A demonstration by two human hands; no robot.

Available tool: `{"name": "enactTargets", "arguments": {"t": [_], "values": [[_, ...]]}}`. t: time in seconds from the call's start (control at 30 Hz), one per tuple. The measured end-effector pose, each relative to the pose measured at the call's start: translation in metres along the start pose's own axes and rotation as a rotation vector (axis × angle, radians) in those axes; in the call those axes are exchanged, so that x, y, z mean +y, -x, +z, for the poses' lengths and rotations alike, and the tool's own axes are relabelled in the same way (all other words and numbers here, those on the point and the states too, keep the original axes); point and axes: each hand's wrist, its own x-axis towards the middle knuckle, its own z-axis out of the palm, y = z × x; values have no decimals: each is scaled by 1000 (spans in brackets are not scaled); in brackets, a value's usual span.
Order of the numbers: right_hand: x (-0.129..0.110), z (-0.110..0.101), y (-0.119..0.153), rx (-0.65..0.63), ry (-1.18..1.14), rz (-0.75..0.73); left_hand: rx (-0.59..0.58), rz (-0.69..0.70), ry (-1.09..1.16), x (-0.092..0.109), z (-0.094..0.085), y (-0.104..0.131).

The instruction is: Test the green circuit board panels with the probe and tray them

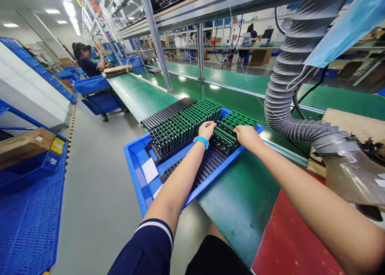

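Left hand [207, 128] and right hand [246, 136] both have fingers pinched on what looks like opposite ends of a green board [226, 127], probably keeping it square to the slotted rack [207, 166], in a blue tray [134, 178] overhanging the counter [240, 186]'s left edge.

The table [237, 194] looked smooth and glossy. The tray [131, 158] was smooth plastic, the slotted racks [209, 163] matt plastic, the square note [149, 170] paper.
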Motion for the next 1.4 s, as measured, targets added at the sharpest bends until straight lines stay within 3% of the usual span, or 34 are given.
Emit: {"name": "enactTargets", "arguments": {"t": [0.2,0.47,0.6,0.8,1.4], "values": [[-14,-14,19,73,-5,-37,-12,9,-13,-2,-3,-1],[-14,-14,4,-186,-153,68,-15,24,-46,-1,-5,0],[-13,-11,7,-119,-145,74,9,22,-89,-3,-4,-1],[-11,-28,9,26,-82,60,36,34,-159,-6,-5,-4],[-2,-13,9,27,40,-9,-6,42,-194,-3,-8,-5]]}}
